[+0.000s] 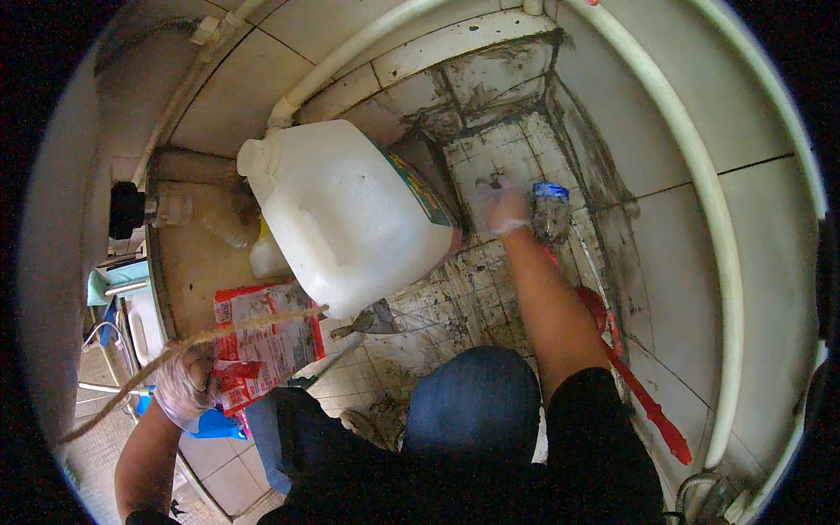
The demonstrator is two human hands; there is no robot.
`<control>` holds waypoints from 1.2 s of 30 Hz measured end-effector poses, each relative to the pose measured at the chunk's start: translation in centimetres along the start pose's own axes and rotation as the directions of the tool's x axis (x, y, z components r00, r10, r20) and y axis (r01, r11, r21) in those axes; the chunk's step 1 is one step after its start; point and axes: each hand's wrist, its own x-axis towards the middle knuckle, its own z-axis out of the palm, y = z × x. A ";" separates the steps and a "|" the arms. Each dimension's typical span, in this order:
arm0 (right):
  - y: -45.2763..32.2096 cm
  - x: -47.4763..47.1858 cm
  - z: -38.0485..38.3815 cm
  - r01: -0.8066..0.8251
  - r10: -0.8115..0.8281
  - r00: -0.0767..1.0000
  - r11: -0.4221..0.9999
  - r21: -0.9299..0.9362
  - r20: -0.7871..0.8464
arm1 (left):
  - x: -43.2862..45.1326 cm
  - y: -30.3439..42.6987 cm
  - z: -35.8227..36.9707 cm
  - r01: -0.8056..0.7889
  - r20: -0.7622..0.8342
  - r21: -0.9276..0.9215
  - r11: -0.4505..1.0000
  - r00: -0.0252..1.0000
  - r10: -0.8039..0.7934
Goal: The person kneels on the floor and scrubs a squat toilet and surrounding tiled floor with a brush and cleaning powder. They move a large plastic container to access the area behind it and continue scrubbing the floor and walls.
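Observation:
My left hand [187,387], in a thin clear glove, grips the lower left edge of a red-and-white printed packet [275,341]. A frayed cord [197,338] crosses in front of the packet. My right hand [502,207], also gloved, reaches down to the dirty tiled floor [472,282] near the back corner; motion blur hides its fingers and whether it holds anything. Right beside it stands a clear jar with a blue lid [550,203]. Between my two hands is a large white plastic jug [341,203], tilted, with its cap towards the upper left.
A cream pipe [709,216] curves along the right wall. Below it leans a red long-handled tool [646,400]. A flat-bladed scraper [377,319] lies under the jug. At the left, a black knob [126,210] juts out. Dark grime marks the low tiled wall [492,72].

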 end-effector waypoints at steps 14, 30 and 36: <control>1.2 10.4 3.7 0.313 -0.147 0.927 0.809 -0.498 0.344 | -3.1 -2.1 3.1 -0.085 -0.118 0.162 0.983 0.988 0.104; -4.4 -7.2 -11.9 0.198 -0.199 0.950 0.980 0.028 0.240 | -1.2 -0.1 1.4 0.097 -0.037 0.133 0.986 0.995 -0.093; -18.5 -20.7 -28.0 0.614 -0.634 0.701 0.769 0.176 0.327 | -1.7 -0.5 1.8 -0.039 -0.240 0.009 0.999 0.970 0.040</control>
